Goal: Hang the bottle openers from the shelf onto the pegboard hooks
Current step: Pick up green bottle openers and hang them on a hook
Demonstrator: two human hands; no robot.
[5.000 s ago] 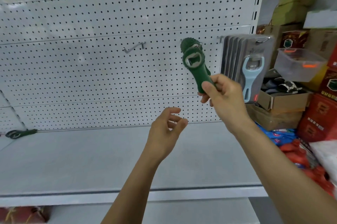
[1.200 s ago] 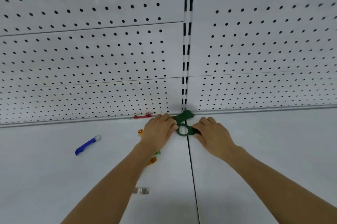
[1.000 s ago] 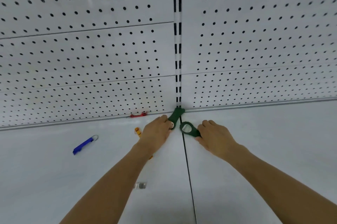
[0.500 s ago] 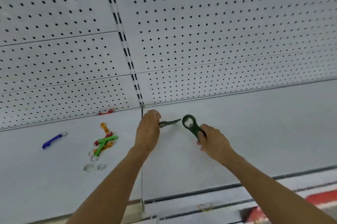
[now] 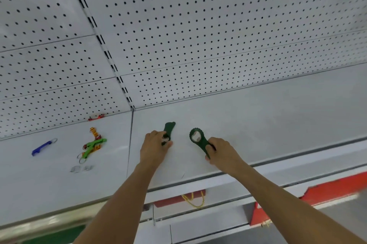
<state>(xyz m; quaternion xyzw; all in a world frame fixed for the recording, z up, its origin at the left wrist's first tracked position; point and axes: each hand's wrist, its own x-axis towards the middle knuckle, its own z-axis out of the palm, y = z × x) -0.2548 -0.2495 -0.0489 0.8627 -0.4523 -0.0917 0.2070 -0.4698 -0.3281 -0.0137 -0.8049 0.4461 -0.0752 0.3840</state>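
Over white shelf (image 5: 278,116), left hand (image 5: 154,149) and right hand (image 5: 223,153) each grip dark green bottle openers (image 5: 196,137); no writing legible.

Two dark green bottle openers are held above the white shelf (image 5: 278,116). The right opener (image 5: 199,140) shows its round head with a metal-edged opening, handle gripped; the left opener (image 5: 168,131) points its flat end toward the pegboard (image 5: 198,25). A blue opener (image 5: 42,147), a light green opener (image 5: 93,146), an orange opener (image 5: 94,132) and a red opener (image 5: 96,117) lie on the shelf further left.
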